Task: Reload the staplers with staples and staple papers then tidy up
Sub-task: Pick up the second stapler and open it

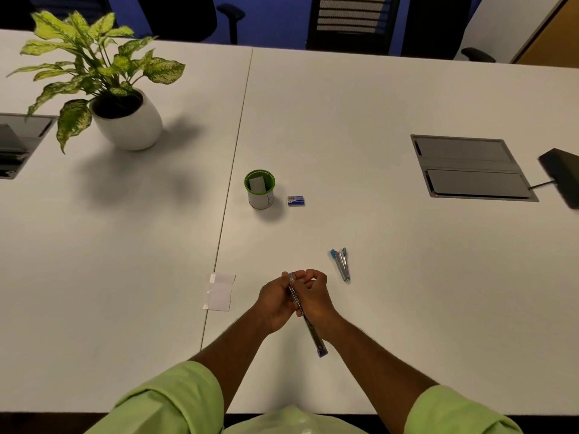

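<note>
White table (407, 277); held stapler (308, 324) lengthwise, tip away.

Two staplers (341, 264) (308, 321) — one staple box (296, 200).

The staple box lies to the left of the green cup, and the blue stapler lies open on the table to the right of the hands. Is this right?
Not quite. The head view shows the staple box to the right of the green cup, not the left. The blue stapler does lie open on the table, right of the hands.
</note>
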The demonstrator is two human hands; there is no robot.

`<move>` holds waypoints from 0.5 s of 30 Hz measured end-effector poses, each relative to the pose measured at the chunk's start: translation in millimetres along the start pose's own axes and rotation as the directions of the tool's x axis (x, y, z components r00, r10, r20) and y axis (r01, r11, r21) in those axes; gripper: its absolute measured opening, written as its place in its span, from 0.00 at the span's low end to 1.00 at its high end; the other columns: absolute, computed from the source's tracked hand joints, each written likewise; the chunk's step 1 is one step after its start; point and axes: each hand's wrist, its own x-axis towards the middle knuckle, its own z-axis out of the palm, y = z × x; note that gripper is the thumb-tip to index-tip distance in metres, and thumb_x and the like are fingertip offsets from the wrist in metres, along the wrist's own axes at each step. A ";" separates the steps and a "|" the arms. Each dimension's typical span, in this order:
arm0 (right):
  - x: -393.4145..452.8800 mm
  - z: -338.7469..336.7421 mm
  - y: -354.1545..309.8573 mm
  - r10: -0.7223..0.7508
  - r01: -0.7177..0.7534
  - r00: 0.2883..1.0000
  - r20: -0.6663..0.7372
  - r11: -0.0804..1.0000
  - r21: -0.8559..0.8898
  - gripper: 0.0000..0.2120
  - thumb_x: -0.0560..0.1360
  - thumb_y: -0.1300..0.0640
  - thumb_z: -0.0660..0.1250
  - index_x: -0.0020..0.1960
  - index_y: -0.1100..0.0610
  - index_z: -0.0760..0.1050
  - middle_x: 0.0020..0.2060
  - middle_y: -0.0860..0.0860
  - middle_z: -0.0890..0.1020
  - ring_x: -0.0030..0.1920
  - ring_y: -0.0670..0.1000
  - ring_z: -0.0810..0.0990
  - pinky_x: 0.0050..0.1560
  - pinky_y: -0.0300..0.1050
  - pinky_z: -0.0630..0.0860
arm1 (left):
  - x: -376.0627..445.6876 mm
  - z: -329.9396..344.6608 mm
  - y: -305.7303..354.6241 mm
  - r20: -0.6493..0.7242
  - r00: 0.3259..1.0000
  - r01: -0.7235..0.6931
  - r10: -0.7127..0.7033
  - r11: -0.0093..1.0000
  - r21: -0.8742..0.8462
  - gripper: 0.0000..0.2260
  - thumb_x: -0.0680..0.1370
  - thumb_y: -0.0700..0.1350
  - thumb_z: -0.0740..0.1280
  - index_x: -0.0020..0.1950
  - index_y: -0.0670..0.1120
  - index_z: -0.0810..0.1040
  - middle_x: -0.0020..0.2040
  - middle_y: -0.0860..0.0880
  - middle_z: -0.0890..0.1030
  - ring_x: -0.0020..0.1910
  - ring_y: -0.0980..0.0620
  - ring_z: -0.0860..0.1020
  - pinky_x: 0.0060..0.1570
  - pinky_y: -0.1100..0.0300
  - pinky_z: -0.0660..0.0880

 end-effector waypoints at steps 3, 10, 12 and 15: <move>-0.3 0.2 -3.7 0.002 -0.002 1.000 0.004 1.000 0.000 0.23 0.76 0.47 0.71 0.62 0.55 0.64 0.50 0.57 0.80 0.40 0.51 0.80 0.27 0.40 0.74 | 0.8 0.9 1.6 -0.007 1.000 -0.003 0.003 1.000 -0.009 0.19 0.86 0.48 0.52 0.62 0.39 0.78 0.59 0.41 0.84 0.56 0.44 0.84 0.45 0.52 0.80; -6.1 -0.2 -10.1 0.002 -0.004 0.998 0.055 1.000 0.030 0.21 0.76 0.49 0.71 0.61 0.56 0.65 0.46 0.54 0.78 0.38 0.52 0.78 0.30 0.42 0.76 | -2.3 0.9 6.0 -0.017 1.000 -0.015 0.015 1.000 0.006 0.18 0.86 0.48 0.53 0.62 0.40 0.78 0.58 0.41 0.84 0.54 0.44 0.84 0.36 0.56 0.79; -5.9 -0.8 -13.1 0.016 -0.019 0.998 0.064 0.999 0.040 0.21 0.76 0.50 0.71 0.61 0.56 0.66 0.44 0.54 0.79 0.36 0.51 0.78 0.30 0.43 0.77 | -2.8 1.8 6.3 -0.028 0.999 -0.017 0.017 1.000 0.024 0.18 0.86 0.48 0.53 0.62 0.40 0.78 0.56 0.42 0.85 0.52 0.44 0.84 0.32 0.57 0.78; -5.2 -2.5 -16.6 0.025 -0.031 0.996 0.090 0.998 0.063 0.21 0.76 0.50 0.72 0.61 0.56 0.66 0.41 0.54 0.80 0.34 0.51 0.78 0.29 0.43 0.77 | -1.0 2.2 6.4 -0.047 0.999 -0.025 0.027 0.999 0.035 0.18 0.86 0.48 0.54 0.62 0.40 0.78 0.56 0.42 0.85 0.53 0.43 0.84 0.41 0.53 0.78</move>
